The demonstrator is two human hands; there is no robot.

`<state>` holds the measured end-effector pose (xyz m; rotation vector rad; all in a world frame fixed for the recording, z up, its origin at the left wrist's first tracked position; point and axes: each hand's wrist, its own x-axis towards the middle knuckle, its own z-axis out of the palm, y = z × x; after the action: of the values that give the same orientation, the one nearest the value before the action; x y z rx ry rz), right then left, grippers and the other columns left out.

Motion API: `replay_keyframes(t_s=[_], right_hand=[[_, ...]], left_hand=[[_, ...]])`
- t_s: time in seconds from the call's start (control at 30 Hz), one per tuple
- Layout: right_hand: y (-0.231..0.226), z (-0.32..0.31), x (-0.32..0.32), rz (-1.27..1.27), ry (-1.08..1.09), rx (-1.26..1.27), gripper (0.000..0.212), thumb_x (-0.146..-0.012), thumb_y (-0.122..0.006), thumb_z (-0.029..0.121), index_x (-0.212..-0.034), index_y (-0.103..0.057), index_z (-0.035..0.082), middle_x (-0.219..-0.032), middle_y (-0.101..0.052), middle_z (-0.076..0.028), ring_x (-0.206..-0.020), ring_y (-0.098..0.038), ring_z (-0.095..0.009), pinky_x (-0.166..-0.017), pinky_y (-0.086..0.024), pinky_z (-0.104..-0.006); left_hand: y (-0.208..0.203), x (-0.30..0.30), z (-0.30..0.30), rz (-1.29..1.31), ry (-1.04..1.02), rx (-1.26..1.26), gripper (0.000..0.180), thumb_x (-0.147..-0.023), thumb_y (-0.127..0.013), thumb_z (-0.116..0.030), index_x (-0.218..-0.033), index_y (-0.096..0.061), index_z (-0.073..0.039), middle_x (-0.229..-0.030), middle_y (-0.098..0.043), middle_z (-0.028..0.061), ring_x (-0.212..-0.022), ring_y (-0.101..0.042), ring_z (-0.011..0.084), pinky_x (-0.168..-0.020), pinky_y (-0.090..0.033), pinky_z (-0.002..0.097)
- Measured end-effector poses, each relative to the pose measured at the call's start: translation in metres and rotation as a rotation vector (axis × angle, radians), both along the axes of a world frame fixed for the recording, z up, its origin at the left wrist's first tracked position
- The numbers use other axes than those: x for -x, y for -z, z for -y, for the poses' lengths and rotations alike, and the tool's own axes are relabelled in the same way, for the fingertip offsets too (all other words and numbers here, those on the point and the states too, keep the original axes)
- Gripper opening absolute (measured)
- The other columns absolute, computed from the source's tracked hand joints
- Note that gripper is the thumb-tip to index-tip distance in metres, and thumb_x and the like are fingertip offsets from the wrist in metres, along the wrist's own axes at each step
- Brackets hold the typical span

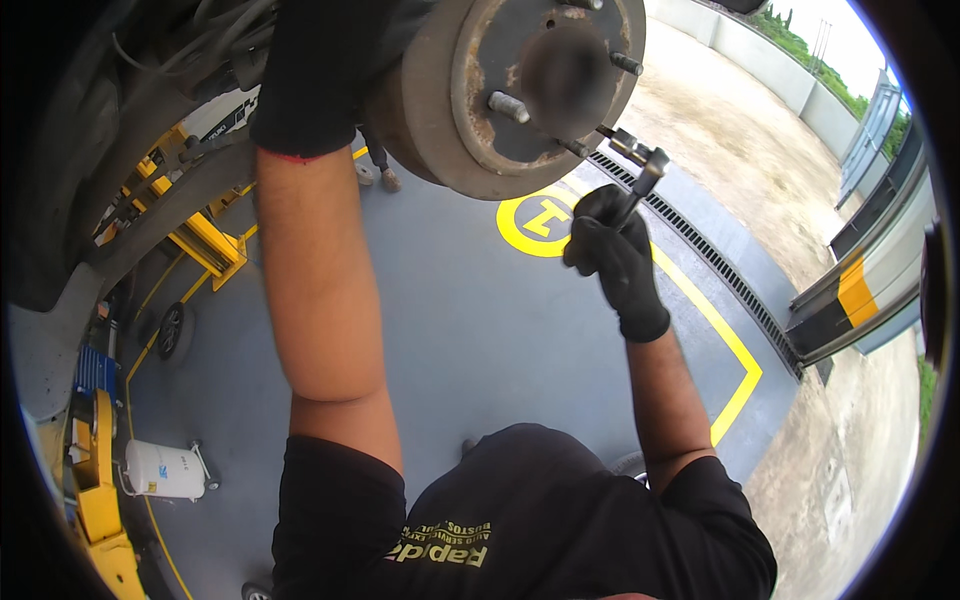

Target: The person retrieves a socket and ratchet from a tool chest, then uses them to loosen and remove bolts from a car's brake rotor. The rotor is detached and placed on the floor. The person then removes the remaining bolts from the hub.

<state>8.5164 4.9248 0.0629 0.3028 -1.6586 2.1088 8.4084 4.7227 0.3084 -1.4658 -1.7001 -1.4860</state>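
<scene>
A rusty brake drum (480,140) with several wheel studs on its face fills the top middle. My left hand (320,75), in a black glove, reaches up to the drum's left side; its fingers are hidden in dark shadow and behind the drum. Below and right of the drum, my right hand (617,250), also gloved in black, is closed around the handle of a ratchet wrench (652,172). A socket piece (626,146) on the ratchet's head points at the drum's lower right edge, close to a stud. Whether it touches the drum, I cannot tell.
Dark wheel-arch parts (60,200) hang at the upper left. Yellow lift parts (205,245), a loose wheel (175,330) and a white canister (165,470) stand at left. A drain grate (720,260) crosses the grey floor; a striped post (857,295) rises at right.
</scene>
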Motion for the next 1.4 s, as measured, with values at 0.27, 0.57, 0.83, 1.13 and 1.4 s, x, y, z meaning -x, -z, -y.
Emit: replay_keyframes(t_s=[0.27,0.57,0.83,1.13,1.4], right_hand=[[-0.060,-0.126,0.004,-0.303,0.802,-1.268,0.022,-0.086,-0.067,-0.001,-0.109,-0.066,-0.003,-0.094,-0.070,-0.023,-0.078,-0.068,-0.043,-0.070,-0.055,-0.0448],[0.003,-0.011,-0.006,-0.195,0.144,-0.461,0.022,-0.116,-0.042,0.021,-0.103,-0.051,0.006,-0.083,-0.058,-0.006,-0.069,-0.056,-0.014,-0.066,-0.047,-0.0302],[-0.023,-0.094,0.024,-0.312,0.667,-0.913,0.008,-0.101,-0.059,0.003,-0.093,-0.059,0.004,-0.077,-0.058,-0.016,-0.068,-0.063,-0.032,-0.063,-0.050,-0.0418],[-0.061,-0.094,0.021,-0.462,0.843,-1.187,0.027,-0.070,-0.064,-0.011,-0.092,-0.061,0.003,-0.085,-0.061,-0.016,-0.081,-0.062,-0.040,-0.073,-0.049,-0.0462],[0.026,-0.020,0.010,-0.139,0.012,-0.339,0.005,-0.109,-0.051,0.005,-0.106,-0.055,0.002,-0.090,-0.059,-0.009,-0.083,-0.060,-0.024,-0.080,-0.048,-0.0350]], left_hand=[[-0.015,0.006,-0.001,-0.048,0.105,0.030,0.030,-0.095,-0.078,-0.019,-0.114,-0.075,0.004,-0.098,-0.078,0.0093,-0.091,-0.070,0.0131,-0.084,-0.056,0.0301],[-0.008,-0.006,0.004,-0.011,0.091,-0.010,0.028,-0.095,-0.077,-0.017,-0.113,-0.074,0.004,-0.099,-0.077,0.0062,-0.091,-0.069,0.0113,-0.085,-0.055,0.0290],[-0.010,-0.003,-0.003,-0.039,0.103,0.029,0.027,-0.096,-0.076,-0.015,-0.115,-0.072,0.004,-0.105,-0.076,0.0085,-0.099,-0.068,0.0114,-0.090,-0.054,0.0291],[0.003,-0.004,0.001,-0.264,0.053,0.065,0.031,-0.098,-0.075,-0.019,-0.118,-0.072,0.005,-0.105,-0.077,0.0106,-0.099,-0.070,0.0140,-0.090,-0.054,0.0303],[-0.005,-0.008,0.014,0.021,0.175,0.065,0.035,-0.097,-0.075,-0.028,-0.116,-0.074,0.002,-0.100,-0.077,0.0089,-0.091,-0.070,0.0129,-0.084,-0.056,0.0301]])
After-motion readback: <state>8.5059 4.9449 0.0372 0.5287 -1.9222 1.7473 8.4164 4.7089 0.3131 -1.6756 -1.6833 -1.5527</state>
